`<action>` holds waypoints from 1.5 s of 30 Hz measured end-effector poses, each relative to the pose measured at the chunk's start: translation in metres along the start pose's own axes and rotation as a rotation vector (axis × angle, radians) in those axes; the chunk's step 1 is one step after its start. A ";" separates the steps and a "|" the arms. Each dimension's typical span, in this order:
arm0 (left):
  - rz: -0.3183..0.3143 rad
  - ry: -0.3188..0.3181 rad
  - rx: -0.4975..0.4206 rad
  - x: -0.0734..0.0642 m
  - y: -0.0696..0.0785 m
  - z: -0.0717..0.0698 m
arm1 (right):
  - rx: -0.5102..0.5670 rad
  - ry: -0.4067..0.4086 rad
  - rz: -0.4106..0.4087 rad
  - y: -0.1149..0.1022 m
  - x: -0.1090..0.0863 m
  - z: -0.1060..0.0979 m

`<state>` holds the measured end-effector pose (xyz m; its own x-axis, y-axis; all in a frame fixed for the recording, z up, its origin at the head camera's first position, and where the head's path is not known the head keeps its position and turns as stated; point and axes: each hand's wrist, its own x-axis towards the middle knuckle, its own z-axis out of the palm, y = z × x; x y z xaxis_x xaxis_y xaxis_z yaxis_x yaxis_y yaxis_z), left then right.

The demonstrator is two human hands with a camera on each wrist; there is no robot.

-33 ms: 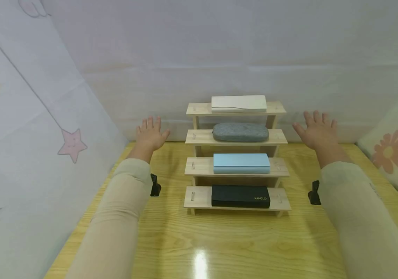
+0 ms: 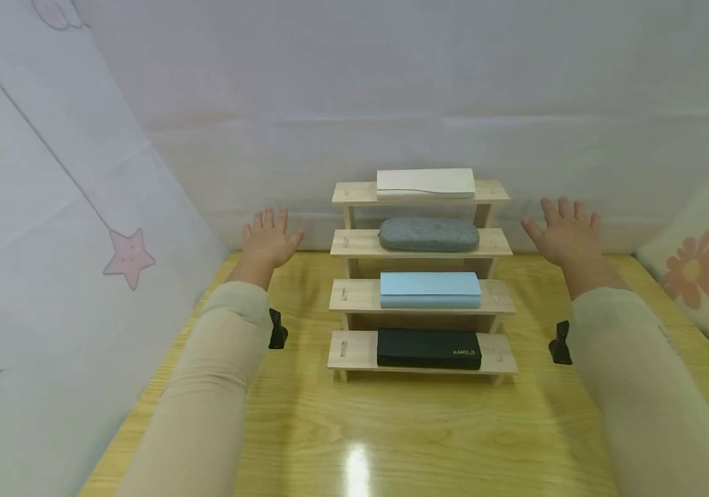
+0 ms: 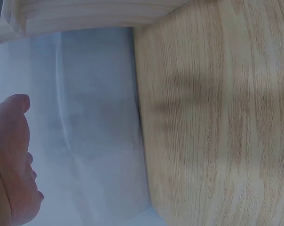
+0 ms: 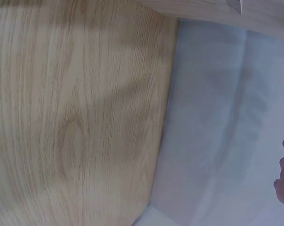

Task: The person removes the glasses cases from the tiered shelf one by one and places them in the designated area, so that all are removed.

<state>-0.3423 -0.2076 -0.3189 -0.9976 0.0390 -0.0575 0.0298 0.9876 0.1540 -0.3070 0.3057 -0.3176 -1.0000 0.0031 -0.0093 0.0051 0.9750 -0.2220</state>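
A four-tier wooden stepped rack (image 2: 354,295) stands on the table in the head view. From top to bottom its tiers bear a white glasses case (image 2: 425,183), a grey fabric glasses case (image 2: 429,235), a light blue glasses case (image 2: 431,290) and a black case (image 2: 429,348) with gold lettering. My left hand (image 2: 267,243) is held out to the rack's left, fingers spread, holding nothing. On the other side my right hand (image 2: 568,235) is likewise spread with nothing in it. Both stay apart from the rack. Each wrist view shows only part of its hand.
The wood-grain table (image 2: 422,435) meets a pale cloth backdrop (image 2: 416,83) behind the rack. More cloth rises at the left and right sides. A small black piece (image 2: 277,330) shows by the left cuff, another black piece (image 2: 560,343) by the right.
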 end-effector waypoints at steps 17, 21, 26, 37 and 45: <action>0.063 0.027 -0.065 -0.012 -0.009 0.006 | 0.020 0.061 -0.050 -0.003 -0.002 -0.007; 0.109 0.060 -0.118 -0.020 -0.010 0.017 | 0.072 0.102 -0.071 -0.009 -0.002 -0.009; 0.179 0.090 -0.196 -0.033 -0.007 0.036 | 0.238 0.176 -0.071 -0.019 -0.003 -0.013; 0.257 0.096 -0.471 -0.062 -0.001 0.069 | 0.425 0.207 -0.102 -0.045 -0.003 -0.020; 0.258 0.122 -0.666 -0.088 -0.001 0.082 | 0.484 0.219 -0.132 -0.058 -0.004 -0.024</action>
<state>-0.2496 -0.1991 -0.3951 -0.9649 0.2032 0.1665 0.2599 0.6457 0.7180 -0.3037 0.2544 -0.2809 -0.9705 -0.0160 0.2404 -0.1689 0.7567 -0.6315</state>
